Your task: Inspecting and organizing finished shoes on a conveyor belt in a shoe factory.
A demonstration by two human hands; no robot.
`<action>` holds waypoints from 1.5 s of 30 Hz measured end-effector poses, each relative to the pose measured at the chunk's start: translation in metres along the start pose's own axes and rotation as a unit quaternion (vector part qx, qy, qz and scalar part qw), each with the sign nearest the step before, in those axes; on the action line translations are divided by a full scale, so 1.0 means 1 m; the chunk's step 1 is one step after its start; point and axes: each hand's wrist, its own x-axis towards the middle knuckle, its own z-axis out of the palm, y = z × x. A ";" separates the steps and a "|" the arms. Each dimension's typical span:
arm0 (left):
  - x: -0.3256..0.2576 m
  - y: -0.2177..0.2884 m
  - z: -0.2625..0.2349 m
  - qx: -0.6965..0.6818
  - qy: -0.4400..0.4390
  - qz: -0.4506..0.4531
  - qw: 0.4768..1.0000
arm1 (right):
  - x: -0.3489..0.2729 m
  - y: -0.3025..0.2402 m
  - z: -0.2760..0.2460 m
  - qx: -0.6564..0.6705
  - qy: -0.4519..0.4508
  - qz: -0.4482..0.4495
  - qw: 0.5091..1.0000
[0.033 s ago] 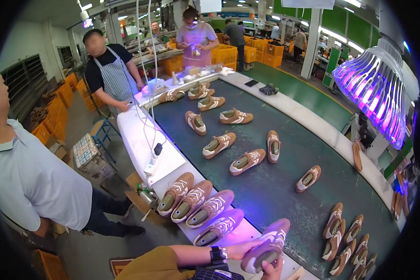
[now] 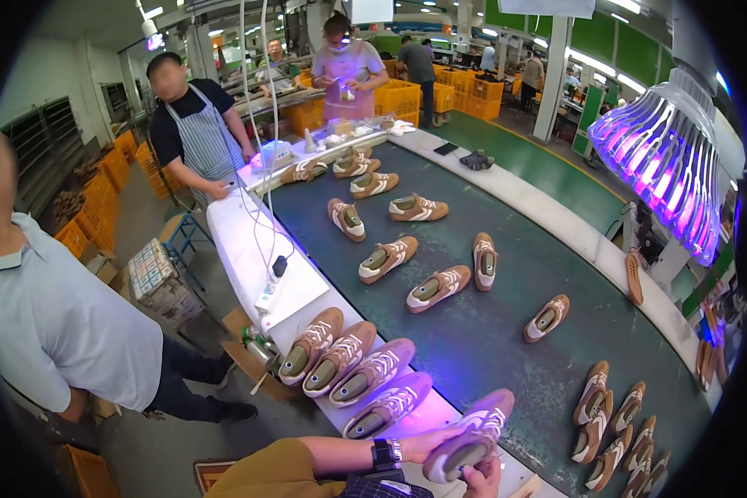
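2 hands low around 1 shoe

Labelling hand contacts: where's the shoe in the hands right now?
In the head view, the held shoe is near the bottom, right of centre, in the left hand and right hand, just right of the four shoes lined up on the white ledge.

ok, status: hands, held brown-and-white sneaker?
Left hand, right hand both holding sneaker. Four similar sneakers lined up to its left. No visible obstruction.
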 end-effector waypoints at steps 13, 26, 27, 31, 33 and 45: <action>-0.037 0.024 -0.022 0.024 0.154 0.046 0.987 | 0.140 0.006 -0.167 -0.261 0.231 -0.119 0.930; -0.032 -0.010 -0.011 0.083 0.329 0.172 0.925 | 0.290 0.040 -0.365 -0.462 0.459 -0.049 0.757; -0.033 -0.006 0.008 0.072 0.330 0.177 0.924 | 0.293 0.030 -0.366 -0.481 0.461 -0.029 0.745; -0.037 -0.014 0.004 -0.029 0.276 0.173 0.945 | 0.319 0.024 -0.352 -0.546 0.404 0.039 0.733; -0.037 -0.012 -0.001 -0.040 0.259 0.164 0.951 | 0.325 0.028 -0.348 -0.537 0.409 0.033 0.737; -0.036 0.002 0.023 0.004 0.263 0.156 0.952 | 0.275 0.052 -0.315 -0.373 0.302 -0.050 0.876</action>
